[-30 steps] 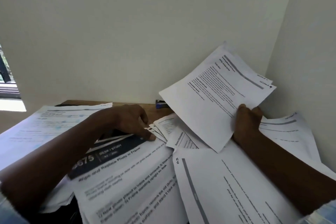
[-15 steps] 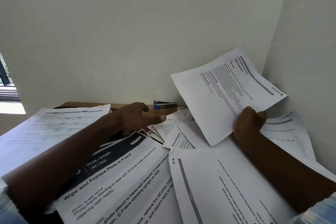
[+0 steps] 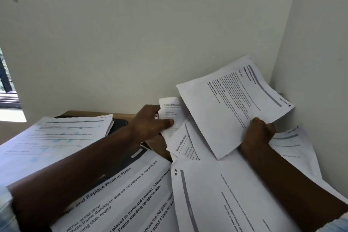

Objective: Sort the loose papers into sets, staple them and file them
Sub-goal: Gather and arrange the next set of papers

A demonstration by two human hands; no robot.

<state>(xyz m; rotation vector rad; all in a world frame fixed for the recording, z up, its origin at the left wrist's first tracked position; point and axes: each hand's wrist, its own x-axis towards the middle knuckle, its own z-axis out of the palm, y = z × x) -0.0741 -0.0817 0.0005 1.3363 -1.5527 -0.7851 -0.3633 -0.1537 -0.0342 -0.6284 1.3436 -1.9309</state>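
Observation:
Loose printed papers cover a wooden desk (image 3: 160,145). My right hand (image 3: 257,133) grips a raised printed sheet (image 3: 233,107) by its lower edge, tilted up toward the wall corner. My left hand (image 3: 150,124) pinches a smaller sheet headed "Scene Information" (image 3: 170,111) at the back of the desk, lifting its top off the pile. Another "Scene Information" sheet (image 3: 185,143) lies just below it. A large page marked "63" (image 3: 226,194) lies in front, and a "Wipe and Replace Photo in Frame" page (image 3: 122,194) sits under my left forearm.
A stack of sheets (image 3: 56,137) lies at the left over a dark object (image 3: 118,124). More sheets (image 3: 293,149) rest against the right wall. Walls close in behind and to the right. A window (image 3: 7,88) shows at far left.
My left hand moved right and back and took hold of the small "Scene Information" sheet, lifting it. The blue stapler seen earlier is now hidden. My right hand keeps the raised sheet.

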